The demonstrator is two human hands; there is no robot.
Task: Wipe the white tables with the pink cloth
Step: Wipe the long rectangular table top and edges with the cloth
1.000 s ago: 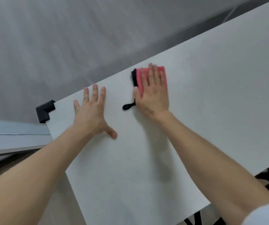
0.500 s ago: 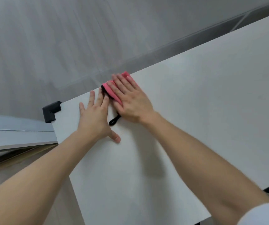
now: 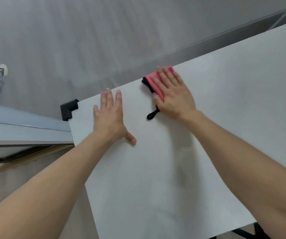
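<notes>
Our right hand [image 3: 175, 95] lies flat on the pink cloth [image 3: 153, 82], fingers straight and pressing it down at the far edge of the white table [image 3: 225, 144], upper centre of the frame. The cloth's long side seems to run along our fingers, its black loop [image 3: 153, 114] trailing toward the lower left. Our left hand [image 3: 110, 116] rests spread and empty just left of it, so we judge the broad surface to the right comes next. We can read no label or writing.

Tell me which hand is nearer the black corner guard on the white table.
Left. The left hand lies flat on the table just beside the corner guard; the right hand presses the pink cloth farther along the far edge, beyond the left hand.
</notes>
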